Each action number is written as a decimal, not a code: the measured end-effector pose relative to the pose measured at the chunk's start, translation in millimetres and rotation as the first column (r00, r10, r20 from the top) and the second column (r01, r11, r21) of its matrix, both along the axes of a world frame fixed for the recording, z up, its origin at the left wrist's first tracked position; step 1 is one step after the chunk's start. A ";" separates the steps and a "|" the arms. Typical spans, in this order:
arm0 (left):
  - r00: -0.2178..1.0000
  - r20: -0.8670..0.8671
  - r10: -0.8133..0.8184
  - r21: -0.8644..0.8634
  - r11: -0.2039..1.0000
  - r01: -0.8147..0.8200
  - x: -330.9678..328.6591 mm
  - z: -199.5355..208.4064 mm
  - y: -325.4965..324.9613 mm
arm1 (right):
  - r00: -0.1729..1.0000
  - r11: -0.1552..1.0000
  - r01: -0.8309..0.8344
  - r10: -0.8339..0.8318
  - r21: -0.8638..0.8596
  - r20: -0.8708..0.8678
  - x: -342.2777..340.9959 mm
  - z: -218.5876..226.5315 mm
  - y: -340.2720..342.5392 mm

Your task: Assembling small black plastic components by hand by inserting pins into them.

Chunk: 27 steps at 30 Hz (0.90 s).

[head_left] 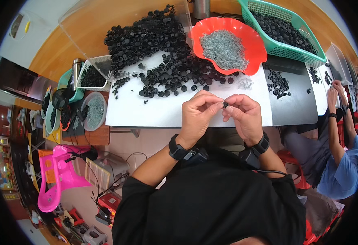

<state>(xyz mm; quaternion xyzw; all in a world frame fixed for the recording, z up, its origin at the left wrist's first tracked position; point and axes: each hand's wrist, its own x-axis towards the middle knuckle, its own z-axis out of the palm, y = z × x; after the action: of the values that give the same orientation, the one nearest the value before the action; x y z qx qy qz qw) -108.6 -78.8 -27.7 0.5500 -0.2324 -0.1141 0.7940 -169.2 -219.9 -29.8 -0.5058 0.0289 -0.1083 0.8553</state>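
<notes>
Both my hands meet over the near edge of the white board (146, 114). Between thumb and fingers my right hand (246, 116) grips a small black plastic part (226, 105). My left hand (199, 116) is pinched right beside it, and its fingertips hide whatever they hold. Just beyond my hands lie loose round black plastic caps (175, 77), spilling from a big heap in a tipped clear box (83, 36). A red scalloped bowl (257, 49) of thin silvery metal pieces (224, 49) stands past my right hand.
A green basket (283, 51) of black parts sits at the far right. Small black pieces (277, 83) lie on a dark board (295, 110). Containers, including a round tub (103, 118), crowd the left. A co-worker's hands (336, 92) work at the right. A pink stool (62, 175) stands below.
</notes>
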 end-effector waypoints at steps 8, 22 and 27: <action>0.995 0.091 0.044 0.044 0.998 -0.049 5.6 -0.8 7.0 | 1.000 1.000 0.013 -0.012 -0.016 0.017 4.5 5.2 3.6; 0.674 0.723 -0.149 0.656 0.452 -0.604 56.9 12.8 29.6 | 0.997 0.969 0.071 -0.062 -0.238 0.048 5.4 1.5 -6.0; 0.893 0.450 -0.030 0.687 0.651 -0.324 51.2 17.6 30.1 | 0.996 0.971 0.046 -0.028 -0.234 0.082 15.8 3.9 2.2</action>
<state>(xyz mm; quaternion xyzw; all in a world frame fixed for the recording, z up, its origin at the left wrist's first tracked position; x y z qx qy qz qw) -57.4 -48.7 -10.0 0.8546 -0.2840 -0.0108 0.4347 -153.4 -217.6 -25.8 -0.5983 -0.0083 -0.1466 0.7877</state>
